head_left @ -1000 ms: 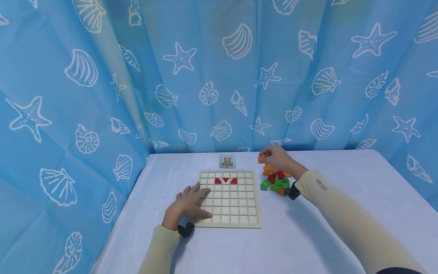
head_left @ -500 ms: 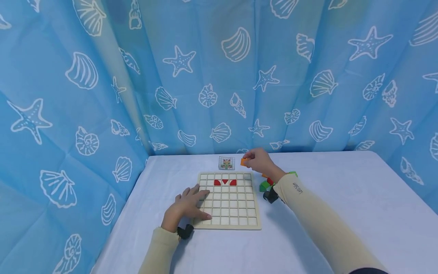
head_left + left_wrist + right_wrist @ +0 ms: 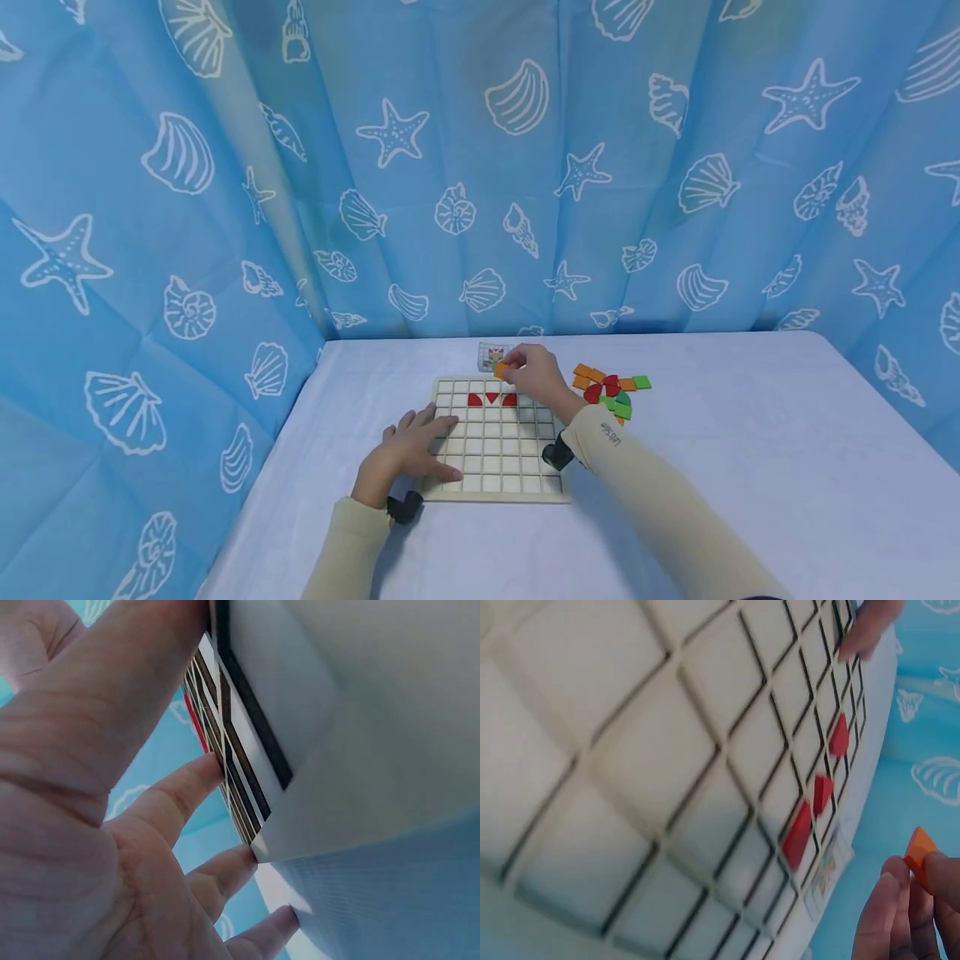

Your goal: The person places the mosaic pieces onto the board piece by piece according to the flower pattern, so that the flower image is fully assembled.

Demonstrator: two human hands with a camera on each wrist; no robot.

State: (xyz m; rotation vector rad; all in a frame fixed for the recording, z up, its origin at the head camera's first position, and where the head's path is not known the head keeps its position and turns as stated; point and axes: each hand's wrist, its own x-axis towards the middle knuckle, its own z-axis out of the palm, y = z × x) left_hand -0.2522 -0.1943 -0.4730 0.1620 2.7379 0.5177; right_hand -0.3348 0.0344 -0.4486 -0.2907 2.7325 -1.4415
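Three red pieces (image 3: 492, 397) — two rounded wedges flanking a triangle — sit in the pale gridded board (image 3: 501, 483); the right hand (image 3: 538, 375) pinches a thin orange tile (image 3: 500, 370) near its far edge, the left hand (image 3: 405, 444) spread wide over the left side

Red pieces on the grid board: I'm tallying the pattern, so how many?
3, in one row near the far edge of the board: the left quarter-round, the middle triangle and the right quarter-round. The left hand might hide more.
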